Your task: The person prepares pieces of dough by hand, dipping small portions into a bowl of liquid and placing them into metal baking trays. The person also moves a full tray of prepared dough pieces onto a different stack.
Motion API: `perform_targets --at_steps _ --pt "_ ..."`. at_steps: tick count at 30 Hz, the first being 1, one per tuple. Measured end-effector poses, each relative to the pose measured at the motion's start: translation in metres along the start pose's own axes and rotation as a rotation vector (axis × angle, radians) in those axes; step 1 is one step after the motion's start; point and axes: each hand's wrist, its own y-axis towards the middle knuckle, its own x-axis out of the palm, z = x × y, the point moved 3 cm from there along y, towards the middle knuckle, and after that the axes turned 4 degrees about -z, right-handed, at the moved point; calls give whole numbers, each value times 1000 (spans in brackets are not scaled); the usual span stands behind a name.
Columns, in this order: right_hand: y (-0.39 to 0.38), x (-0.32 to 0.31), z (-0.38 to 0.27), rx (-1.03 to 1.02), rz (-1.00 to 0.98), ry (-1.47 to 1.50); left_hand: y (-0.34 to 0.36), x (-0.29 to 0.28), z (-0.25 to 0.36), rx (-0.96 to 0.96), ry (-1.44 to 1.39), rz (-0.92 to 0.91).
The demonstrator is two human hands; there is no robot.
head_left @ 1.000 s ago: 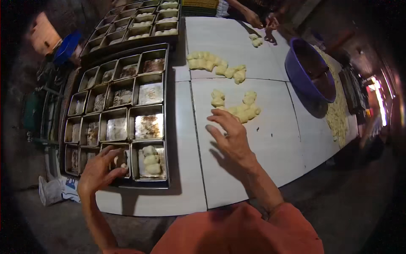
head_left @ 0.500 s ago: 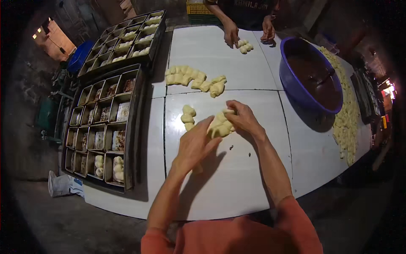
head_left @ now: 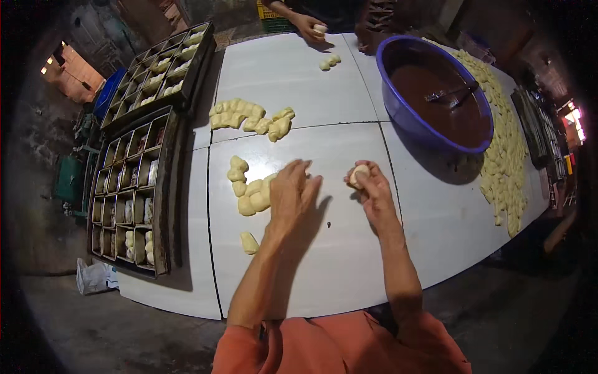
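My right hand (head_left: 375, 193) is closed on a small pale dough piece (head_left: 359, 176), held just above the white table. My left hand (head_left: 293, 192) lies to its left with fingers stretched and spread, partly covering a cluster of pale dough lumps (head_left: 254, 198). Left of that cluster, a few joined lumps (head_left: 238, 168) form a short row. A single dough piece (head_left: 249, 243) lies nearer to me, beside my left forearm. Farther off is a larger row of dough lumps (head_left: 238, 114). A small dark bit (head_left: 329, 224) rests on the table between my forearms.
A purple basin (head_left: 397, 115) of brown mixture, with a dark-handled utensil (head_left: 464, 93), stands at right. Beyond it spreads a long mass of dough pieces (head_left: 501, 168). Compartmented metal pans (head_left: 163, 193) line the left. Across the table, a co-worker's hand (head_left: 309, 28) holds a dough piece.
My right hand has moved off the dough cluster, rightward, with a piece in it. My left hand stays by the cluster. The view has shifted right. The co-worker has lifted a piece.
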Motion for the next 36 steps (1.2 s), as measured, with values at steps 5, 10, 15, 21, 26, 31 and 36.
perform_targets --at_steps 5,10,15,21,26,31,36 --pt "-31 46 1 -27 -19 -90 -19 11 46 -609 -982 -390" --pt "-33 29 13 -172 35 -497 -35 9 34 -565 -942 -298" --pt "-48 61 10 -131 204 -422 -40 5 32 -409 -878 -19" --pt "-66 115 6 -19 115 279 -55 5 52 3 -945 34" --pt "-62 119 7 73 36 409 -74 13 55 -272 -1450 78" --pt "-40 89 25 -21 184 -396 -101 -28 23 -596 -1154 47" --pt "-39 95 53 -196 -21 -1452 -128 -91 -39 -605 -957 311"
